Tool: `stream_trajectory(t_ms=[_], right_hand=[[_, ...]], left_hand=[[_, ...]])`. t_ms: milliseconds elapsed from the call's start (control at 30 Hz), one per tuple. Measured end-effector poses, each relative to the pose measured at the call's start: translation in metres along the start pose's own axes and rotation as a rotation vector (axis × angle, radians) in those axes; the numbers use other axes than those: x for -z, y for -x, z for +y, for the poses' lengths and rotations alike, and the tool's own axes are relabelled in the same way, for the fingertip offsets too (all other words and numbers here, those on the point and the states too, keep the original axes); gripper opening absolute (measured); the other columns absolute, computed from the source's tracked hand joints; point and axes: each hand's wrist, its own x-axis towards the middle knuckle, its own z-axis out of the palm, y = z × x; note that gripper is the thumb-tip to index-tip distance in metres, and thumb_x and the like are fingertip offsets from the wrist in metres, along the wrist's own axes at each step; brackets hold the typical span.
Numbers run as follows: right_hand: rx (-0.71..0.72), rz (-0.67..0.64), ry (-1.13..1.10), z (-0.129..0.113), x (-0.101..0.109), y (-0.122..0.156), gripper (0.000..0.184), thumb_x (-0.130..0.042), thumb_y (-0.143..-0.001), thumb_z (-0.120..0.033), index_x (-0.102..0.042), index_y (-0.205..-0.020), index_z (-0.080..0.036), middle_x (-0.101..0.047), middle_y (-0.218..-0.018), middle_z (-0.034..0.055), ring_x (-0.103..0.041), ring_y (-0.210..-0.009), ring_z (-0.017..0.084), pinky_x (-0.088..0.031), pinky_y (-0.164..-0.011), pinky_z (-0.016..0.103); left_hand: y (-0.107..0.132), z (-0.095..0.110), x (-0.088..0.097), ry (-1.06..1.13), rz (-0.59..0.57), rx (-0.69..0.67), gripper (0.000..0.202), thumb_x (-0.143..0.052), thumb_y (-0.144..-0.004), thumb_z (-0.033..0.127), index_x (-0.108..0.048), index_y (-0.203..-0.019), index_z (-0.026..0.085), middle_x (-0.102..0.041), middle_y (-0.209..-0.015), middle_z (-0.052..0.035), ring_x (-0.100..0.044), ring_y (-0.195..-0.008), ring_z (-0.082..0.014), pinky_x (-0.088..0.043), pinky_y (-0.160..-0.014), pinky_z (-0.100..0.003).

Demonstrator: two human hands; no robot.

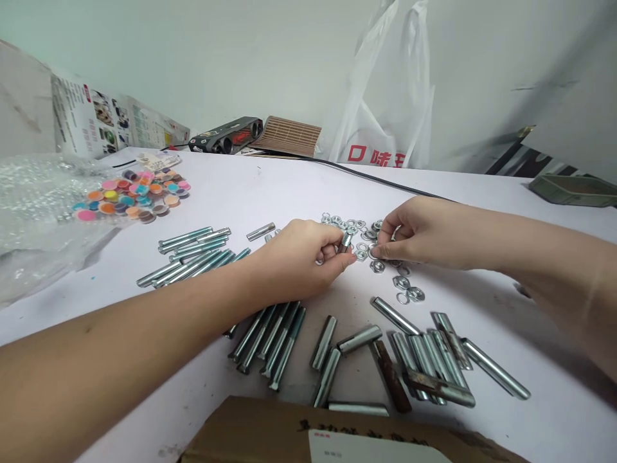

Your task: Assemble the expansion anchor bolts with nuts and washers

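My left hand (308, 260) is closed around a silver expansion bolt (346, 242); only its end shows past the thumb and fingers, and the rest is hidden. Just to the right, my right hand (417, 236) pinches a flat washer (372, 251) at the edge of a loose pile of hex nuts (378, 265) and washers. Below my left forearm lie several bolts (282, 344) with flared ends, side by side. More bolts (193, 257) rest on the far side of that forearm. Metal sleeves (429, 360), a few rusty, are scattered nearer to me on the right.
A brown cardboard box (250, 427) stands at the near edge. Colourful round discs (139, 193) and clear plastic wrap (43, 212) lie at left. Along the back are a black box (226, 135), a white plastic bag (385, 116), a black cable (371, 175) and a green tray (573, 191).
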Motion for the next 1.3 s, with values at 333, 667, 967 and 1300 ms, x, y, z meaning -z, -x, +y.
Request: stream_trajectory(t_ms=[333, 667, 967, 1300], right_hand=[[0.042, 0.095, 0.118, -0.001, -0.004, 0.002, 0.025, -0.06, -0.079, -0.042, -0.068, -0.097, -0.027, -0.062, -0.059, -0.0033, -0.041, -0.044, 0.01, -0.029, -0.046, 0.027], [0.109, 0.044, 0.15, 0.004, -0.004, 0.0, 0.018, -0.054, -0.081, -0.037, -0.068, -0.083, -0.025, -0.059, -0.056, -0.0021, -0.041, -0.044, 0.01, -0.028, -0.042, 0.027], [0.113, -0.082, 0.016, 0.011, -0.001, -0.002, 0.023, -0.059, -0.08, -0.046, -0.067, -0.083, -0.024, -0.058, -0.059, -0.0013, -0.043, -0.048, 0.011, -0.033, -0.045, 0.026], [0.122, -0.054, 0.044, 0.011, -0.002, -0.001, 0.027, -0.051, -0.087, -0.042, -0.067, -0.094, -0.021, -0.058, -0.061, 0.0013, -0.041, -0.049, 0.01, -0.03, -0.049, 0.028]], left_hand=[[0.0, 0.0, 0.0, 0.0, -0.012, 0.004, 0.03, -0.053, -0.084, 0.039, -0.05, -0.063, 0.017, -0.054, -0.058, 0.0027, -0.043, -0.052, -0.0086, -0.03, -0.051, -0.025], [0.0, -0.001, -0.001, 0.0, -0.003, -0.002, 0.029, -0.053, -0.084, 0.038, -0.053, -0.064, 0.017, -0.054, -0.058, 0.0029, -0.042, -0.051, -0.0083, -0.03, -0.052, -0.024], [0.0, 0.0, -0.001, -0.013, 0.006, -0.014, 0.029, -0.054, -0.083, 0.038, -0.054, -0.064, 0.017, -0.054, -0.057, 0.0029, -0.042, -0.051, -0.0084, -0.03, -0.052, -0.024], [-0.001, 0.001, -0.002, -0.037, 0.025, -0.011, 0.028, -0.057, -0.082, 0.036, -0.056, -0.063, 0.016, -0.055, -0.056, 0.0023, -0.042, -0.05, -0.0079, -0.031, -0.052, -0.025]])
